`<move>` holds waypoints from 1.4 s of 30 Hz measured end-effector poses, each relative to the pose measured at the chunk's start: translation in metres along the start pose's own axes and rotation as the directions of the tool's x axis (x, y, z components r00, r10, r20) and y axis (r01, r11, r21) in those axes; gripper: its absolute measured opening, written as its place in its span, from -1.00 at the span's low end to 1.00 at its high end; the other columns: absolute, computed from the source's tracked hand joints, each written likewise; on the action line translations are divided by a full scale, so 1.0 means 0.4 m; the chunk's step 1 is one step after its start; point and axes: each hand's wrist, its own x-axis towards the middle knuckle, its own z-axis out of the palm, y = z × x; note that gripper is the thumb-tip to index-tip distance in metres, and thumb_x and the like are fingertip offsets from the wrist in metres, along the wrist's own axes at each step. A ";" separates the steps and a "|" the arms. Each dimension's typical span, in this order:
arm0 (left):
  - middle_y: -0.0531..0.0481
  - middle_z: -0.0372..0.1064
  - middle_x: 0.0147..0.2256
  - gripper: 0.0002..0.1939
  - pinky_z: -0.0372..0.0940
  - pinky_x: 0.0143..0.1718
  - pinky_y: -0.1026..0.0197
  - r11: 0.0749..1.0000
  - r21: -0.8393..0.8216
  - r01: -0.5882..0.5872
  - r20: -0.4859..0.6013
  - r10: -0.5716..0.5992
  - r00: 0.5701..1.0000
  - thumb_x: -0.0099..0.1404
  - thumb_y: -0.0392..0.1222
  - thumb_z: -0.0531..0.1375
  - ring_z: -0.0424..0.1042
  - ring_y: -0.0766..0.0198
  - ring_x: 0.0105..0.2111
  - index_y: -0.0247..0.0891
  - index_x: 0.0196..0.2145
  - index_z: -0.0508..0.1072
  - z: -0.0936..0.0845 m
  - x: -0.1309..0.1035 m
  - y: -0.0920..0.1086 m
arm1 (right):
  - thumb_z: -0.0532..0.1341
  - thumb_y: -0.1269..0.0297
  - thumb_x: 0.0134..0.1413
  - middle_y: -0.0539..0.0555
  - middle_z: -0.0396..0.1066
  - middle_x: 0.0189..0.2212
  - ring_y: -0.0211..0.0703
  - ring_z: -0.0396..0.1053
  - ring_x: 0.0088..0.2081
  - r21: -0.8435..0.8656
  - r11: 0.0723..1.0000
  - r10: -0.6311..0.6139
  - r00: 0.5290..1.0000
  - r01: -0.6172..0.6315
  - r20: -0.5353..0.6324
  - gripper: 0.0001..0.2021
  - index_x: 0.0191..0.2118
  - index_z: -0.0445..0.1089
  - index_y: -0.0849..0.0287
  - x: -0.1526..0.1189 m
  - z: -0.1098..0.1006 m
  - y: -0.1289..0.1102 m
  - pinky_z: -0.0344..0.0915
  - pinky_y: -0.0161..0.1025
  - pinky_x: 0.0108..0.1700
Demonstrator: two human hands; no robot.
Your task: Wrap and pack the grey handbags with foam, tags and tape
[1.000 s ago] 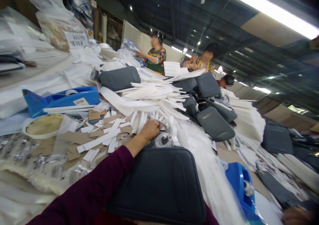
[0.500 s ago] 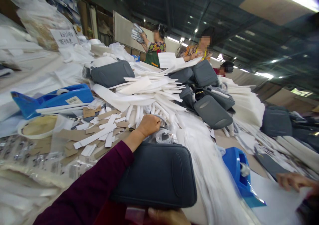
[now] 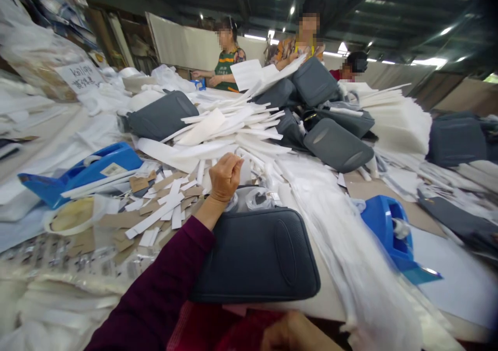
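A dark grey soft bag (image 3: 252, 257) with rounded corners and a raised oval panel lies in front of me at the table edge. My left hand (image 3: 225, 177), in a purple sleeve, is closed in a fist just above the bag's far edge. What it holds, if anything, is hidden. Clear plastic wrapping (image 3: 260, 199) sticks out by the bag's far side. Low in the view, below the bag's near edge, is my right hand (image 3: 298, 333), blurred and cut off by the frame. Its fingers cannot be made out.
Cardboard and white strips (image 3: 171, 206) lie left, near a blue tape dispenser (image 3: 105, 162) and a tape roll (image 3: 70, 216). Another blue dispenser (image 3: 389, 232) stands right. White foam sheets (image 3: 233, 125) and several grey bags (image 3: 338, 143) are piled beyond. Co-workers (image 3: 227, 60) stand behind.
My left fist has tilted upright at the bag's far edge. My right hand has dropped from the near edge. Another person's hand at right left view; a co-worker's silvery item is gone from sight.
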 end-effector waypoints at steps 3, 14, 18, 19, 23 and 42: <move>-0.06 0.35 -0.34 -0.62 0.23 -0.24 0.23 0.995 -0.091 -0.028 -0.054 0.023 0.998 0.47 -0.01 -0.11 0.37 0.23 -0.28 -0.22 -0.36 0.36 0.005 0.001 0.005 | 0.15 0.14 0.06 0.01 0.37 -0.52 -0.23 0.32 -0.47 0.054 0.992 -0.105 0.987 0.112 -0.118 -0.76 -0.36 0.50 0.14 -0.022 0.001 -0.135 0.23 -0.33 -0.38; -0.04 0.25 -0.37 -0.54 0.27 -0.20 0.17 0.922 -0.365 -0.132 -0.175 0.071 0.982 0.45 0.12 -0.11 0.36 0.21 -0.27 -0.24 -0.40 0.34 0.008 -0.004 0.033 | 0.28 0.39 -0.16 -0.05 0.28 -0.55 -0.21 0.28 -0.39 -0.630 0.774 -0.576 0.492 0.071 -0.653 -0.95 -0.48 0.43 0.25 0.358 -0.282 -0.329 0.21 -0.25 -0.23; -0.02 0.33 -0.40 -0.47 0.28 -0.27 0.20 0.817 -0.576 0.007 -0.135 -0.104 0.985 0.42 0.21 -0.13 0.38 0.25 -0.34 -0.24 -0.37 0.40 0.029 -0.002 0.024 | 0.26 0.32 -0.14 -0.08 0.29 -0.58 -0.28 0.24 -0.45 -0.509 0.801 -0.595 0.512 0.314 -0.620 -0.90 -0.49 0.42 0.26 0.377 -0.287 -0.305 0.16 -0.32 -0.33; -0.02 0.35 -0.41 -0.43 0.29 -0.30 0.21 0.781 -0.620 0.069 -0.102 -0.167 0.981 0.42 0.22 -0.15 0.39 0.26 -0.36 -0.24 -0.37 0.42 0.031 -0.001 0.020 | 0.27 0.31 -0.15 -0.08 0.31 -0.56 -0.28 0.24 -0.44 -0.476 0.796 -0.606 0.515 0.375 -0.607 -0.89 -0.46 0.43 0.27 0.373 -0.284 -0.302 0.16 -0.32 -0.33; -0.03 0.44 -0.48 -0.31 0.29 -0.42 0.25 0.669 -0.672 0.318 0.123 -0.322 0.939 0.43 0.23 -0.22 0.44 0.27 -0.45 -0.28 -0.42 0.50 0.031 0.003 0.003 | 0.28 0.31 -0.15 -0.05 0.40 -0.50 -0.25 0.30 -0.43 -0.390 0.769 -0.636 0.542 0.507 -0.550 -0.83 -0.36 0.48 0.27 0.347 -0.261 -0.303 0.21 -0.30 -0.32; -0.04 0.47 -0.56 -0.60 -0.05 -0.50 0.22 0.979 0.079 0.186 0.531 -0.200 0.824 0.23 0.00 0.09 0.37 0.25 -0.50 -0.26 -0.58 0.56 0.038 0.006 0.000 | 0.01 0.48 0.30 0.12 0.42 -0.35 -0.16 0.30 -0.28 -0.966 -0.144 -0.850 0.474 0.213 0.231 -0.74 -0.32 0.42 0.24 0.209 -0.127 -0.155 0.22 -0.24 -0.24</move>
